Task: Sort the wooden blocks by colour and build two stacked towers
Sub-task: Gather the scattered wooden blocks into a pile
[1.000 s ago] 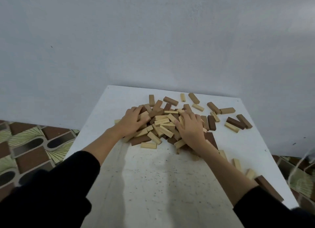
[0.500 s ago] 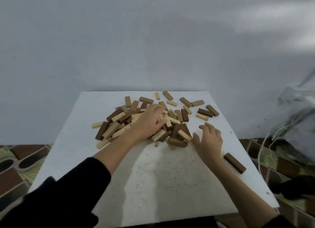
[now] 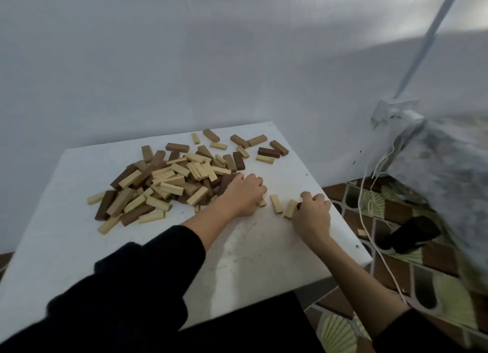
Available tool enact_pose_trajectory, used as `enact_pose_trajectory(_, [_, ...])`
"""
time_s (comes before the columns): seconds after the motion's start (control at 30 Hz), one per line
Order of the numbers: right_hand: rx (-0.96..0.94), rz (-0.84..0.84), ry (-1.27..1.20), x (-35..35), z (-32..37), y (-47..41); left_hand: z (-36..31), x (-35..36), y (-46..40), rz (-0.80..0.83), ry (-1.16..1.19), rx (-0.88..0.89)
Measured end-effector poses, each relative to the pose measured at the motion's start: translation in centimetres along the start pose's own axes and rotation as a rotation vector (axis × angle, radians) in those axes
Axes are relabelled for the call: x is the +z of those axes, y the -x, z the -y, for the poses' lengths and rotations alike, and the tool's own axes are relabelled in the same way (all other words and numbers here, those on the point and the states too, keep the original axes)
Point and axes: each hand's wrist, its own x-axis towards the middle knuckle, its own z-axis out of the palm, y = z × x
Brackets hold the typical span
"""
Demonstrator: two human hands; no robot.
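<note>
head view: a loose heap of pale and dark brown rectangular wooden blocks (image 3: 169, 183) sprawls across the white square worktop (image 3: 66, 247). the left hand (image 3: 244, 194), fingers curled, presses into the heap's right edge. the right hand (image 3: 313, 212) grips a dark brown block (image 3: 298, 205) near the worktop's right edge, just beside two pale blocks (image 3: 276, 203). no tower stands yet.

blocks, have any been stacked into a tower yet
No, the blocks lie in a loose mixed pile on the table, with a few light ones flat between the left hand and the right hand.
</note>
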Motion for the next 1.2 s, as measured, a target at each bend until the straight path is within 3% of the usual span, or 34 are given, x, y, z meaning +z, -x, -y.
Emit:
enact_pose_trajectory(0.23, [-0.014, 0.081, -0.325, 0.6, 0.6, -1.5, -0.5, -0.1, -0.7, 0.016, 0.211, 0.039])
enact_pose_trajectory(0.53, [-0.096, 0.130, -0.468, 0.2, -0.1, -2.8, 0.3, 0.4, -1.3, 0.004, 0.322, 0.136])
enact_pose_trajectory(0.73, [-0.022, 0.019, -0.569, -0.1, -0.7, -3.5, -1.0, -0.8, -2.1, 0.200, 0.302, 0.277])
enact_pose_trajectory(0.93, [-0.026, 0.038, -0.581, -0.2, -1.0, -3.6, -0.7, -1.7, -2.9, 0.313, 0.341, 0.205])
enact_pose_trajectory(1.2, [-0.022, 0.078, -0.594, 0.4, -1.1, -3.7, -1.2, -0.4, -2.4, 0.228, 0.476, 0.108])
